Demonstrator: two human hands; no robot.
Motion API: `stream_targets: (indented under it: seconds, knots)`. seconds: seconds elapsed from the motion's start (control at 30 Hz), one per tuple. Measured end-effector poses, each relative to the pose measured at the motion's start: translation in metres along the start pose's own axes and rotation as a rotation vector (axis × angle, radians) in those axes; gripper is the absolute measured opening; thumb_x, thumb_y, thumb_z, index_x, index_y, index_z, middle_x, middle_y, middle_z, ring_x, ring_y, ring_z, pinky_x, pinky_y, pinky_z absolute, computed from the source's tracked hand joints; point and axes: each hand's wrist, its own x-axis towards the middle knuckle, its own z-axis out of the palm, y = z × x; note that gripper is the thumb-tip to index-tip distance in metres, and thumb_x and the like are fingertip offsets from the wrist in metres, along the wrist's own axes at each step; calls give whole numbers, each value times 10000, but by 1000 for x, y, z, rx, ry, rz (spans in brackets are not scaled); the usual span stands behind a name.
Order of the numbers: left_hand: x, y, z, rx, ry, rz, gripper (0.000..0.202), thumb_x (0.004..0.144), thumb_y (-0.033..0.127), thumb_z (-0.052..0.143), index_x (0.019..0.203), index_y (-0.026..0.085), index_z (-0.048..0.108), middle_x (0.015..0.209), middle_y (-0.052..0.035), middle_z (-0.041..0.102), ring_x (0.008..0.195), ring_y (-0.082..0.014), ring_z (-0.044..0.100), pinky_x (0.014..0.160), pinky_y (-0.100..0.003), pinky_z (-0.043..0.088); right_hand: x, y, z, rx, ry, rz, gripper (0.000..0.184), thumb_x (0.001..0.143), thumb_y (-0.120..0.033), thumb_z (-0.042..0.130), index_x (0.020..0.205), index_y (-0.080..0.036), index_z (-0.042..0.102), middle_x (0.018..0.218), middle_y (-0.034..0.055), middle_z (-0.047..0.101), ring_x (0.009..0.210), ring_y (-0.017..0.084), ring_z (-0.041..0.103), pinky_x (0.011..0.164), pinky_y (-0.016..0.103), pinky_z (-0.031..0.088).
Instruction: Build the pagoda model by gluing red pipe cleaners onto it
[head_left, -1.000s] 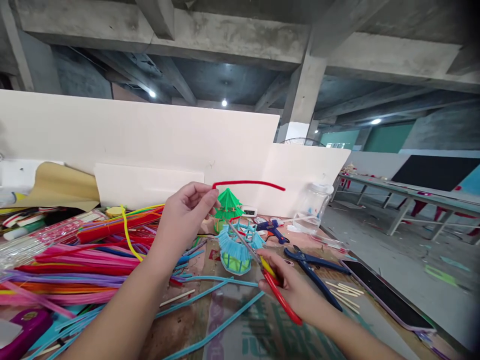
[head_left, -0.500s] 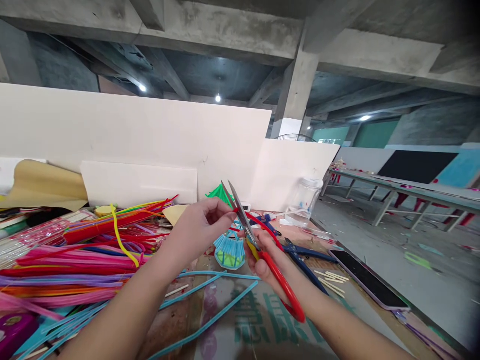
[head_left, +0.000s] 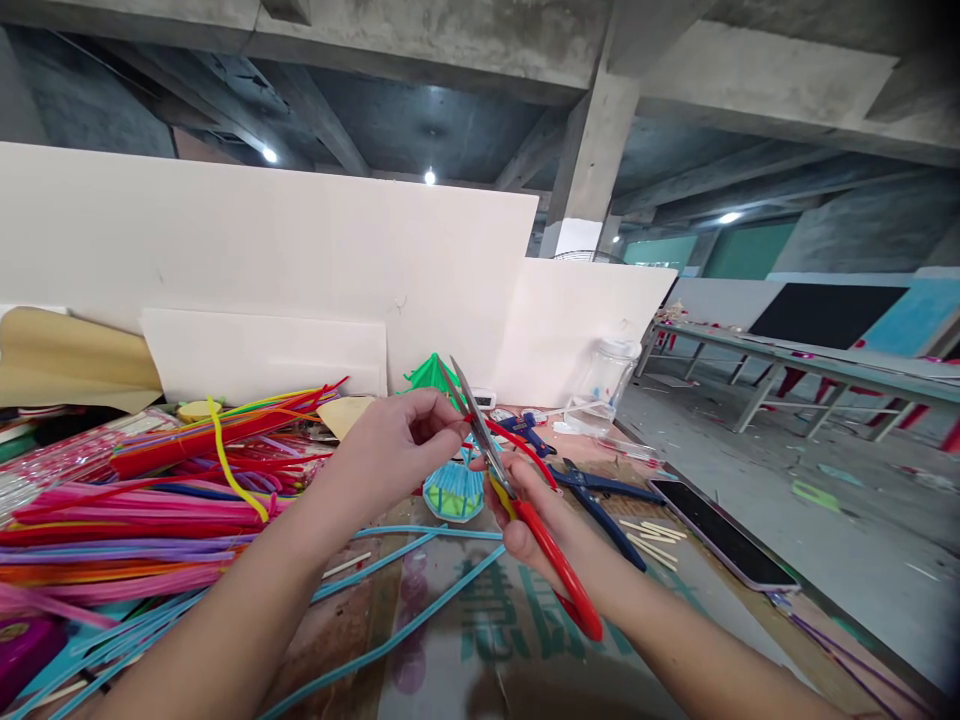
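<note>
A red pipe cleaner [head_left: 516,444] is pinched in the left hand [head_left: 401,455], scissors [head_left: 493,468] gripped in the right hand [head_left: 551,512]; tautness beside the blades [head_left: 468,404] is advised.

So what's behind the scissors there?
A small blue and green model stands behind the scissors, partly covered by the left hand, which pinches a red pipe cleaner, and the right hand gripping the scissors. Its top is hidden.

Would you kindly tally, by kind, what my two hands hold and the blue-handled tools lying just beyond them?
red-handled scissors, in the right hand: 1
red pipe cleaner, in the left hand: 1
blue-handled tools: 2
Total: 4
</note>
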Motion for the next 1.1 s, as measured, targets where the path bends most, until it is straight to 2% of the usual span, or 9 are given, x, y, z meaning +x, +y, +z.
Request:
stream_targets:
  seconds: [0.1,0.27,0.43,0.6,0.77,0.83,0.9,1.0,1.1]
  knots:
    - [0,1,0,10,-14,0,102,787,230,552,784,198,649,691,43,638,633,-122,561,579,-232,421,-1,2,1,2,14,10,552,902,-550,547,1380,-328,383,1186,67,486,994,198,507,909,339,474]
    - [-1,2,-1,-11,-42,13,88,789,222,556,784,204,641,684,51,620,629,-115,544,566,-223,411,0,2,11,127,100,-24,450,897,-552,556,1276,-331,453,972,27,505,858,172,510,828,307,487]
    - [-3,2,-6,36,-57,12,95,793,229,556,791,201,647,689,39,616,632,-120,536,567,-228,411,-1,-4,17,81,120,6,461,883,-607,534,1212,-285,499,950,36,515,841,177,498,763,293,481]
    - [-5,1,-15,93,-111,19,159,837,340,570,824,207,656,711,23,620,631,-123,543,555,-229,414,0,-5,21,88,129,36,481,843,-635,574,1129,-253,521,846,20,512,758,163,499,659,267,459]
    - [-10,5,-36,106,26,39,264,837,466,604,821,211,671,681,16,633,617,-123,552,544,-220,416,4,-4,22,121,68,167,481,863,-634,532,1118,-227,507,697,-43,419,496,90,345,437,226,300]
    - [-11,6,-45,53,161,21,301,820,501,618,875,211,678,696,8,652,610,-127,566,540,-220,429,5,-2,22,-27,5,223,407,876,-564,550,1086,-216,545,661,-49,425,505,102,390,465,233,334]
    - [-10,4,-51,50,250,-1,344,801,528,633,913,207,683,713,1,665,611,-132,575,532,-220,431,4,3,24,-244,-78,245,326,866,-446,602,1097,-217,603,732,-15,553,640,145,529,595,262,436]
    - [-6,-1,-49,103,238,-5,356,806,529,626,918,197,687,772,-9,690,661,-141,595,558,-223,433,1,15,33,-505,-164,212,456,824,-299,651,1272,-257,580,1129,59,646,1019,232,604,909,355,466]
    - [2,-8,-37,204,169,14,337,850,505,569,904,194,687,780,-1,694,669,-141,590,583,-234,417,-3,28,43,-677,-248,181,609,836,-271,636,1417,-234,458,1310,117,562,1185,281,550,1011,413,433]
